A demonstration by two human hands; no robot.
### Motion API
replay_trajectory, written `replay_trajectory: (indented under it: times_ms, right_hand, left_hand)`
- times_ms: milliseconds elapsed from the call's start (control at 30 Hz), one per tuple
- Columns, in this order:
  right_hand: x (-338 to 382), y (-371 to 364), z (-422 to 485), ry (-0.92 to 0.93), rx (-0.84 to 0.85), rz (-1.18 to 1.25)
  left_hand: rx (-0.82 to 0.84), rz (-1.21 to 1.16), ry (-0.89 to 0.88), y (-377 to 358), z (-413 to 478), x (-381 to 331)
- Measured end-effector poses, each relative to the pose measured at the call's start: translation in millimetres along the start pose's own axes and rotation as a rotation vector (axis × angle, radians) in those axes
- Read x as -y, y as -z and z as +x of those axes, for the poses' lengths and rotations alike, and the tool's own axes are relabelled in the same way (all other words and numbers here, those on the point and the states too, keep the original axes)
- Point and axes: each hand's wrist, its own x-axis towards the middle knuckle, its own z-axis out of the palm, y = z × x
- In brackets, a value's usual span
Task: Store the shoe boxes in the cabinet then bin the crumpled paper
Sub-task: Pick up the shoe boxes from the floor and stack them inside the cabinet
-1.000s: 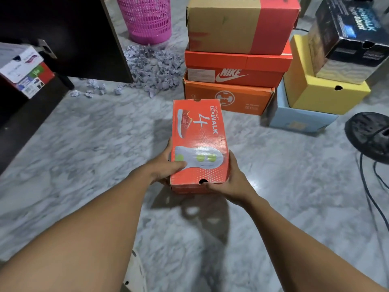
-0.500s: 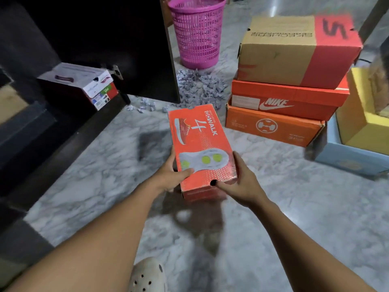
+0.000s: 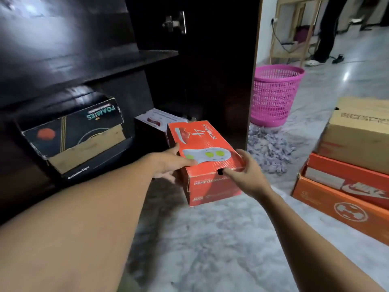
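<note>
I hold a red GOwalk shoe box [image 3: 207, 163] in both hands, just above the floor in front of the dark cabinet [image 3: 88, 66]. My left hand [image 3: 171, 163] grips its left side, my right hand [image 3: 247, 172] its near right corner. Inside the cabinet's bottom shelf sit a black Foamies box [image 3: 75, 133] and a white box [image 3: 160, 120] right behind the red one. Crumpled grey paper [image 3: 268, 151] lies in a heap on the floor by a pink mesh bin [image 3: 273, 95].
The open cabinet door [image 3: 221, 60] stands between the shelf and the bin. At the right is a stack of shoe boxes: a tan one [image 3: 357, 133], a red Nike one [image 3: 349, 180], an orange one [image 3: 341, 209]. A person's legs [image 3: 328, 28] stand far back by a wooden frame.
I have turned left and carried the red box from the open floor toward the cabinet's bottom shelf. The cabinet interior and the black Foamies box have come into view.
</note>
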Motion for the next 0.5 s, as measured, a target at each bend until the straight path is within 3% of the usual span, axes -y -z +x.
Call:
replay_trajectory:
  times_ms: [233,500]
  right_hand:
    - [62,-26,109,0.033,0.012,-0.105]
    - [118,-42,213,-0.004,0.25,-0.222]
  left_hand:
    - [-0.075,-0.069,-0.063,80,47,-37]
    - [-0.122,-0.217,0.007,138,90,-59]
